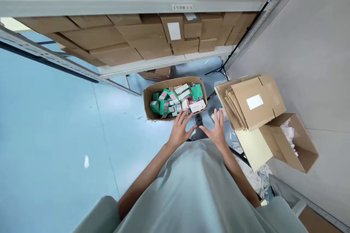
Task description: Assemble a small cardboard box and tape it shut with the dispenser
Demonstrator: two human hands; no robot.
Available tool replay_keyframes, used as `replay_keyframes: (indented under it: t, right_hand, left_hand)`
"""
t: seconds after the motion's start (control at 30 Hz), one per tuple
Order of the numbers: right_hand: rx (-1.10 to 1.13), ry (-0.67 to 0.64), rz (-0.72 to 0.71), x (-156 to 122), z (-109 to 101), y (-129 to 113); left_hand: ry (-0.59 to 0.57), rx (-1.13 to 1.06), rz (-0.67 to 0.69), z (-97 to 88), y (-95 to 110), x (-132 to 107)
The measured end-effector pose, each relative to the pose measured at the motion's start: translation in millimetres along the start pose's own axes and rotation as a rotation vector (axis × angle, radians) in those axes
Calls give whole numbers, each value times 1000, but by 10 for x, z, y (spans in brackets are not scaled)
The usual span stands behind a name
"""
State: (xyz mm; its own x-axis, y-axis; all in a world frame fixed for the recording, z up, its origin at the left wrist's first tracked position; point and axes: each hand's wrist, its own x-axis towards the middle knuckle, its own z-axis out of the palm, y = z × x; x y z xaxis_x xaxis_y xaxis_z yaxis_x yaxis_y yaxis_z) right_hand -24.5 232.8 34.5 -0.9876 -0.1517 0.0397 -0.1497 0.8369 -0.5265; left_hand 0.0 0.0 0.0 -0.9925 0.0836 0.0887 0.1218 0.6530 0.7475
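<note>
The pale blue floor (54, 123) carries an open carton (147, 102) of small green boxes (163, 94). Flattened cartons (254, 113) lie at its 3 o'clock, an open box (306, 153) at 4, a white scrap (86, 161) at 8.

An open brown cardboard box (147, 103) stands upright on the blue floor (54, 116), just in front of the lowest shelf (153, 63). It holds a jumbled heap of small packets (175, 98), mostly green, a few white or pinkish, lying at all angles.
</note>
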Motion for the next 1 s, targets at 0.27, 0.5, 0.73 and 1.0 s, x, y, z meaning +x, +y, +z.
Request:
replay_keyframes:
  t: [0.27,0.5,0.73,1.0]
  right_hand:
    - [77,-269,-92,1409,574,-226]
    - [154,-438,26,2172,1619,148]
    - [163,-517,244,2399,3110,679]
    - [190,-526,321,2868,4994,1879]
  left_hand:
    - [134,-49,-283,43,-586,301]
    - [141,-178,-558,459,-1362,744]
    - [238,-423,-837,1166,-2796,971]
    - [255,-969,-1269,2464,-4917,1197]
